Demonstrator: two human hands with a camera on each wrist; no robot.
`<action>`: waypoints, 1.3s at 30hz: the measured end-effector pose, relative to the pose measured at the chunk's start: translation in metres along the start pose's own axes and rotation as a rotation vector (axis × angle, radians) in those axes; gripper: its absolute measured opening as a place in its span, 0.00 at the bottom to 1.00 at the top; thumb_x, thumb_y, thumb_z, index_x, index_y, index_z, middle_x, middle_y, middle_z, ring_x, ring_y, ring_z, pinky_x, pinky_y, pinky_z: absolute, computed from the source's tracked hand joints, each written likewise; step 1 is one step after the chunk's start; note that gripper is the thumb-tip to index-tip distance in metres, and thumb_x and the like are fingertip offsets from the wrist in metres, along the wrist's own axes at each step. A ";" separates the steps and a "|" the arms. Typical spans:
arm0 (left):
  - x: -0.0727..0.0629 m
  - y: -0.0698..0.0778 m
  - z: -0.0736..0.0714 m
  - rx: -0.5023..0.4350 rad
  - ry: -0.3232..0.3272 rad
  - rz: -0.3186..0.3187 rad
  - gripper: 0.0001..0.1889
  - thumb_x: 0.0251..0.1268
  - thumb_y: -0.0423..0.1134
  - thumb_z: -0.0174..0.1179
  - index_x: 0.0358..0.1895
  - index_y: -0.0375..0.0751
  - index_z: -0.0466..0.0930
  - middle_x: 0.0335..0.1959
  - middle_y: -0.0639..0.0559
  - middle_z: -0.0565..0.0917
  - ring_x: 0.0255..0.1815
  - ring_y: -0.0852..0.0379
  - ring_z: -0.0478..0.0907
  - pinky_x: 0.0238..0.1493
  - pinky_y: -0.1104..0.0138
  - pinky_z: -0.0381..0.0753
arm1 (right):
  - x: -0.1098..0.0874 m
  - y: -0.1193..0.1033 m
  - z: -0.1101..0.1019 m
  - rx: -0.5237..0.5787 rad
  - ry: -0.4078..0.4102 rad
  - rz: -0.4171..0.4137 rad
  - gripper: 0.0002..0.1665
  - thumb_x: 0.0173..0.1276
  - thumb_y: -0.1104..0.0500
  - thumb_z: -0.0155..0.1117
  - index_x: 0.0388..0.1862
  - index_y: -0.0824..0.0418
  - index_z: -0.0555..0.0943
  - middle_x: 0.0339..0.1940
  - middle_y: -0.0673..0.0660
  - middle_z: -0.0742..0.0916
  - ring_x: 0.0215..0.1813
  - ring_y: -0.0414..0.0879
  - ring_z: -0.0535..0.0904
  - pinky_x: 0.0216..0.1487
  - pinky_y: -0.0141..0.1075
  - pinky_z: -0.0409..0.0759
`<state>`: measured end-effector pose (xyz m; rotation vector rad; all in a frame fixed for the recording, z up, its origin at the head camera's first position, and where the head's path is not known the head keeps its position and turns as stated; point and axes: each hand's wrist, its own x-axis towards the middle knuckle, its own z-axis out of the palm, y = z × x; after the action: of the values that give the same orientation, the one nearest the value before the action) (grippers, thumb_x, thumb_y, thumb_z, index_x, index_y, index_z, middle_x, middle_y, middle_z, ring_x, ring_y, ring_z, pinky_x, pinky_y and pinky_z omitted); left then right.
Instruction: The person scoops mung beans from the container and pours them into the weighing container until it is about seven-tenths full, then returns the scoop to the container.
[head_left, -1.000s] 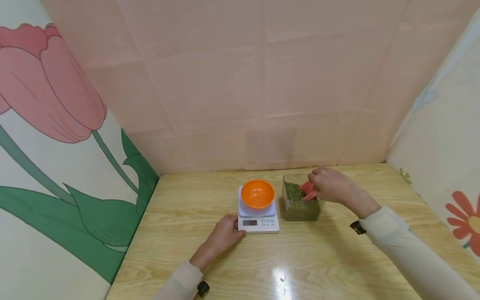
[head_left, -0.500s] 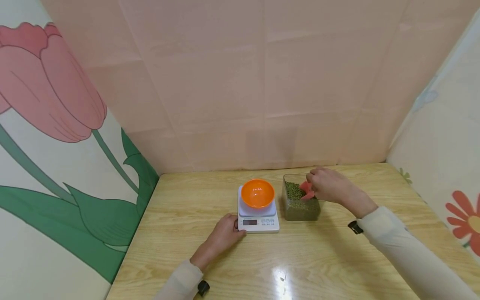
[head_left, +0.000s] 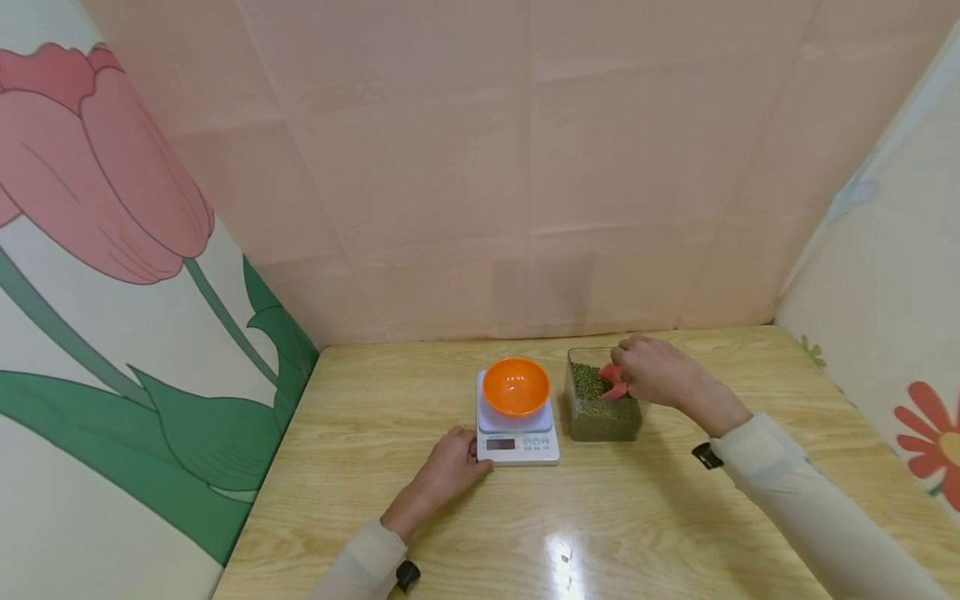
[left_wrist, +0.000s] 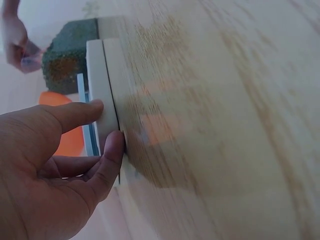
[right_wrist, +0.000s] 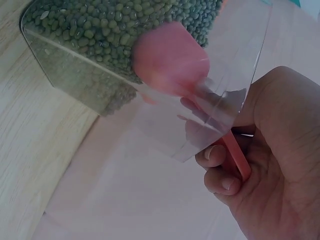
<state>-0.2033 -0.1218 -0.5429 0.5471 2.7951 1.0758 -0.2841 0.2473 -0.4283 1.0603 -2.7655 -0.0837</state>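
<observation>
My right hand (head_left: 660,371) grips the handle of a red plastic scoop (right_wrist: 172,60) over a clear rectangular container (head_left: 603,429). In the right wrist view the scoop's bowl lies against the green mung beans (right_wrist: 95,27), inside the container's wall. To the left stands a white kitchen scale (head_left: 517,454) with a small display and buttons. An orange bowl (head_left: 516,387) sits on its platform, with no beans visible inside. My left hand (head_left: 450,462) holds the scale's front left corner, thumb and finger on its edge in the left wrist view.
The wooden table (head_left: 375,400) meets a pink-covered wall (head_left: 450,208) close behind the scale and container. Side panels with painted flowers stand left and right. Light glares off the table in front of the scale.
My right hand has shifted slightly to the left with the scoop, which stays in the container of beans. The left hand, scale and bowl keep their places.
</observation>
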 end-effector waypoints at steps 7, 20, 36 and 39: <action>0.000 -0.001 0.001 -0.006 0.006 0.004 0.17 0.68 0.37 0.73 0.57 0.37 0.86 0.42 0.48 0.82 0.40 0.57 0.71 0.37 0.70 0.73 | 0.003 -0.001 0.004 0.020 0.020 -0.003 0.14 0.60 0.74 0.72 0.25 0.59 0.78 0.26 0.51 0.81 0.31 0.46 0.77 0.36 0.44 0.80; 0.002 -0.001 0.001 -0.064 -0.023 -0.002 0.20 0.71 0.37 0.71 0.65 0.41 0.84 0.47 0.50 0.85 0.45 0.54 0.75 0.43 0.70 0.78 | 0.007 -0.005 0.010 0.014 0.026 -0.008 0.16 0.60 0.70 0.78 0.24 0.58 0.78 0.24 0.50 0.80 0.29 0.44 0.76 0.33 0.41 0.79; 0.000 -0.001 0.001 -0.012 0.006 -0.007 0.17 0.69 0.38 0.72 0.58 0.38 0.86 0.41 0.49 0.82 0.40 0.56 0.72 0.37 0.70 0.73 | 0.016 -0.002 0.012 0.114 -0.034 -0.023 0.14 0.65 0.73 0.70 0.26 0.57 0.81 0.27 0.50 0.83 0.31 0.43 0.79 0.36 0.41 0.82; 0.000 -0.001 0.001 0.005 0.006 -0.005 0.18 0.69 0.39 0.73 0.59 0.38 0.86 0.39 0.49 0.81 0.40 0.57 0.70 0.38 0.70 0.71 | 0.017 -0.002 0.012 0.124 -0.041 -0.021 0.14 0.64 0.74 0.70 0.26 0.57 0.81 0.27 0.50 0.84 0.31 0.44 0.80 0.37 0.42 0.83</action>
<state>-0.2034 -0.1222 -0.5447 0.5384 2.8039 1.0716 -0.2974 0.2343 -0.4383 1.1290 -2.8285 0.0649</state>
